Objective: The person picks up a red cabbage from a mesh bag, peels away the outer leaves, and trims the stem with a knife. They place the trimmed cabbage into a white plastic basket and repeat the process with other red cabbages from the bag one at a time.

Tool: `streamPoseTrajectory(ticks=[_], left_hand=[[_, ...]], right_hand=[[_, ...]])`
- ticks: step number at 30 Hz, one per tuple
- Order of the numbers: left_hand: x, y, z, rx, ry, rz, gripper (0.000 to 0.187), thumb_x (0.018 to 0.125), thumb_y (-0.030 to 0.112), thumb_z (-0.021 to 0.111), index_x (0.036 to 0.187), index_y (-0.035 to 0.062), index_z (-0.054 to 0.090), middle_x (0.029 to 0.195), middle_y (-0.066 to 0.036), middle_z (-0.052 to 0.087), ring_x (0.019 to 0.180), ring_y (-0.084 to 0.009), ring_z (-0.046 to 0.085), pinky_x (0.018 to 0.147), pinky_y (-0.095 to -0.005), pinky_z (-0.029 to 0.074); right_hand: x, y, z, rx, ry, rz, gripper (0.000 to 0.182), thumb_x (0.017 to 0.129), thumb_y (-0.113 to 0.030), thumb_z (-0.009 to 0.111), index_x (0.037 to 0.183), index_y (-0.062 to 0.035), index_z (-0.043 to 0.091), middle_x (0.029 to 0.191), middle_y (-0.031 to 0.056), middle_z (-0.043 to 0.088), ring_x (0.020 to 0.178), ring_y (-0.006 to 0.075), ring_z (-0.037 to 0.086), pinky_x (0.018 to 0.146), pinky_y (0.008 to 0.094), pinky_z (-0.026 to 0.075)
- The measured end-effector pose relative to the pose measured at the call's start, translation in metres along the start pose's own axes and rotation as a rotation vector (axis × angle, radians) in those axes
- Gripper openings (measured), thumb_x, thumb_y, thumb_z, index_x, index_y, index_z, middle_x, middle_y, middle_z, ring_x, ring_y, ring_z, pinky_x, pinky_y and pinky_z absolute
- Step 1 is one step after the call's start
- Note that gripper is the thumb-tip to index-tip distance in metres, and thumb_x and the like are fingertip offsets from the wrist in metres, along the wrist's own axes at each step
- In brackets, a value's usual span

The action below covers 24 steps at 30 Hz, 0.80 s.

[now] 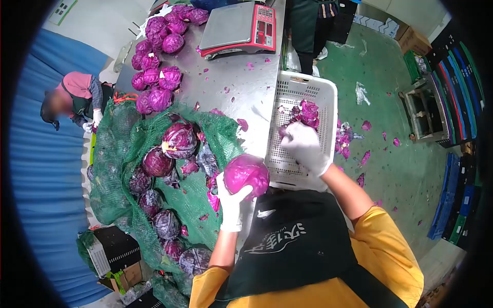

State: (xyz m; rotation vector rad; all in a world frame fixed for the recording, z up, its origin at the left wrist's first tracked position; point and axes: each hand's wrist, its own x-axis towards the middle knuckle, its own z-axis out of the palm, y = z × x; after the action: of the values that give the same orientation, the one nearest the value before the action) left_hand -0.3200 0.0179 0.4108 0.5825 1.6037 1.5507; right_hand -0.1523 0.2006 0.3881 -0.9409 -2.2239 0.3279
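Note:
My left hand (233,203), in a white glove, holds a smooth bright purple cabbage (246,176) at the table's near edge. Over the white perforated crate (328,102) is my gloved right hand (302,143), its fingers curled at a dark purple leaf piece; whether it grips the piece is hard to tell. Torn purple leaves (309,113) lie in the crate just beyond that hand. Left of the held cabbage, a green mesh sack (205,210) is spread on the table with several darker cabbages (158,161) and loose leaves on it.
A red and silver scale (228,28) stands at the table's far end, beside piled bright cabbages (173,43). A person (79,97) bends at the left; another person (308,25) stands beyond the crate. Leaf scraps litter the green floor (380,169). Stacked crates (444,195) are at right.

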Motion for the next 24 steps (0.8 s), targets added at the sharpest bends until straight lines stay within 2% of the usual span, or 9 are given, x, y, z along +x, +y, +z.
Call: streamPoseTrajectory(ticks=[2,4,5,7,9,15,21,23,24], left_hand=[[-0.004,0.0,0.0,-0.101,0.002,-0.045,0.071,0.063,0.01,0.08,0.124,0.0045,0.044,0.116,-0.01,0.053,0.104,-0.0216,0.055,0.091,-0.0348,0.047],[-0.006,0.002,0.002,-0.199,0.01,-0.083,0.072,0.063,0.011,0.08,0.124,0.0049,0.043,0.116,-0.01,0.053,0.104,-0.022,0.055,0.092,-0.0354,0.047],[-0.007,0.003,0.003,-0.195,0.015,-0.083,0.072,0.063,0.011,0.08,0.124,0.0047,0.044,0.117,-0.01,0.053,0.105,-0.0222,0.054,0.093,-0.0361,0.046],[-0.005,0.003,0.004,-0.189,0.016,-0.084,0.072,0.063,0.012,0.08,0.124,0.0046,0.044,0.117,-0.009,0.053,0.106,-0.0225,0.054,0.095,-0.0369,0.045],[-0.003,0.001,0.002,-0.068,0.0,-0.029,0.073,0.062,0.011,0.081,0.124,0.0038,0.044,0.118,-0.01,0.052,0.108,-0.0227,0.053,0.096,-0.0376,0.044],[0.004,-0.002,-0.014,0.398,-0.008,0.304,0.082,0.054,0.012,0.088,0.123,0.0036,0.046,0.116,-0.008,0.053,0.106,-0.0211,0.053,0.093,-0.0352,0.045],[0.002,-0.004,-0.02,0.3,-0.069,0.226,0.084,0.052,0.015,0.089,0.123,0.0035,0.046,0.118,-0.008,0.053,0.107,-0.021,0.053,0.094,-0.0354,0.044],[0.0,-0.008,-0.023,0.228,-0.118,0.17,0.081,0.054,0.015,0.087,0.124,0.0032,0.046,0.118,-0.01,0.053,0.107,-0.0221,0.054,0.094,-0.0356,0.045],[-0.001,-0.009,-0.025,0.157,-0.158,0.111,0.079,0.057,0.014,0.085,0.125,0.0028,0.046,0.117,-0.011,0.054,0.108,-0.0232,0.054,0.094,-0.0358,0.046]], right_hand=[[0.003,0.01,-0.001,-0.081,0.044,0.02,0.013,0.073,-0.009,0.064,0.083,-0.0007,0.062,0.068,0.0103,0.057,0.056,0.0275,0.057,0.057,0.0328,0.05],[0.013,0.004,-0.017,0.196,0.008,-0.107,0.02,0.076,-0.012,0.067,0.088,0.0015,0.061,0.072,0.0093,0.056,0.057,0.0232,0.055,0.056,0.0312,0.048],[0.015,-0.008,-0.022,0.404,-0.174,0.032,0.027,0.076,-0.017,0.07,0.093,0.0023,0.06,0.077,0.0091,0.056,0.062,0.0202,0.056,0.058,0.0316,0.048],[0.017,-0.033,-0.027,0.508,-0.228,-0.153,0.03,0.076,-0.016,0.069,0.1,-0.0005,0.061,0.08,0.0085,0.057,0.065,0.0191,0.057,0.06,0.0319,0.048],[0.019,-0.05,-0.033,0.546,-0.507,0.052,0.028,0.075,-0.03,0.065,0.069,-0.0032,0.058,0.062,0.0165,0.054,0.059,0.0327,0.058,0.057,0.041,0.047],[0.02,-0.055,-0.024,0.526,-0.43,-0.105,0.027,0.07,-0.028,0.066,0.066,-0.0032,0.058,0.061,0.017,0.054,0.057,0.0366,0.056,0.055,0.0437,0.045],[0.015,-0.062,-0.023,0.61,-0.489,0.005,0.023,0.072,-0.025,0.062,0.067,-0.0035,0.057,0.067,0.018,0.055,0.06,0.0358,0.057,0.057,0.0439,0.046],[0.009,-0.057,-0.02,0.456,-0.51,0.003,0.019,0.072,-0.017,0.063,0.083,-0.0024,0.059,0.074,0.0158,0.058,0.065,0.0318,0.059,0.059,0.0382,0.047],[0.007,-0.048,-0.017,0.491,-0.369,0.023,0.015,0.072,-0.016,0.063,0.079,-0.0022,0.06,0.074,0.0165,0.058,0.065,0.0318,0.059,0.06,0.0375,0.048]])
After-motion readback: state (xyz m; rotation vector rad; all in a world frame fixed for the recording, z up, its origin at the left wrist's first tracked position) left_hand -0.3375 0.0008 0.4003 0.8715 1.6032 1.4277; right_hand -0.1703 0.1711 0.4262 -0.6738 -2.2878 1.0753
